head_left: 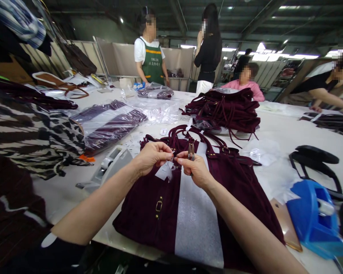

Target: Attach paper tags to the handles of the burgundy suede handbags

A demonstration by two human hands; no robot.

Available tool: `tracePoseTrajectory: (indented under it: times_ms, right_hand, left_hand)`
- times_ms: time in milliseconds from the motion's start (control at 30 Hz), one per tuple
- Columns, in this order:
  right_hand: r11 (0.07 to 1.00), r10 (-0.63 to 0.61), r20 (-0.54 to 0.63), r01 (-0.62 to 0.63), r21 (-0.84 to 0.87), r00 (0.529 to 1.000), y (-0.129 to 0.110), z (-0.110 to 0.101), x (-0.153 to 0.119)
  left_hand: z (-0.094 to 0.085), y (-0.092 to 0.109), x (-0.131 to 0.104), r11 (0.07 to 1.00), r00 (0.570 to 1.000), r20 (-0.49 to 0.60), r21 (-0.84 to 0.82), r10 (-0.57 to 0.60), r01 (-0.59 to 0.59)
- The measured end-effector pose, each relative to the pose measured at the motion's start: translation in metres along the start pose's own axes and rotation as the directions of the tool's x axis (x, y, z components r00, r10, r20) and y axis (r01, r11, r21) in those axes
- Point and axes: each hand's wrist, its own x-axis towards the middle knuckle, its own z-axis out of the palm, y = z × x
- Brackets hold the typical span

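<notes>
A dark maroon handbag lies flat in front of me, with a whitish wrapping strip running down its middle. Above its upper part, my left hand pinches the thin string of some white tags, which hang below the fingertips. My right hand is closed around small pliers whose jaws point up and away from me. Its thumb and forefinger also meet close to the left fingertips, at the string; what exactly they pinch is too small to see. Beyond both hands arch the bag's handles.
A grey tape dispenser stands left and a blue one right, beside a gold phone. Plastic-wrapped bags and a pile of maroon bags lie farther back. Several people are around the table.
</notes>
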Motion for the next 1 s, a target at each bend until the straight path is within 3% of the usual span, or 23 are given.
tracePoseTrajectory:
  times_ms: [100, 233, 333, 433, 600, 733, 1000]
  right_hand:
    - [1.000, 0.010, 0.131, -0.013, 0.023, 0.991, -0.005, 0.004, -0.004]
    - [0.992, -0.026, 0.245, 0.055, -0.113, 0.969, -0.003, 0.012, -0.009]
    - [0.980, -0.008, 0.249, 0.057, -0.191, 0.969, 0.002, 0.015, -0.013]
    - [0.992, 0.060, 0.229, -0.032, -0.123, 0.971, 0.005, 0.014, -0.015]
    - [0.988, 0.150, 0.232, -0.138, -0.065, 0.961, 0.005, 0.002, -0.023]
    - [0.972, 0.236, 0.264, -0.224, -0.076, 0.935, -0.001, -0.007, -0.037]
    - [0.978, 0.202, 0.172, -0.188, -0.093, 0.964, -0.023, -0.034, -0.072]
  left_hand:
    - [0.002, 0.014, -0.003, 0.997, 0.999, 0.048, -0.078, -0.002, 0.005]
    - [0.007, 0.028, -0.006, 0.988, 0.996, 0.086, -0.153, 0.028, -0.014]
    - [0.006, 0.036, -0.008, 0.982, 0.992, 0.119, -0.189, 0.036, -0.013]
    - [0.002, 0.037, -0.008, 0.983, 0.990, 0.128, -0.179, 0.058, -0.034]
    - [0.000, 0.030, -0.010, 0.999, 0.996, 0.073, -0.007, 0.053, -0.052]
    - [0.008, 0.024, -0.016, 0.997, 0.996, 0.088, 0.083, -0.014, 0.006]
    - [0.035, 0.022, 0.002, 0.994, 0.988, 0.130, 0.085, -0.081, 0.070]
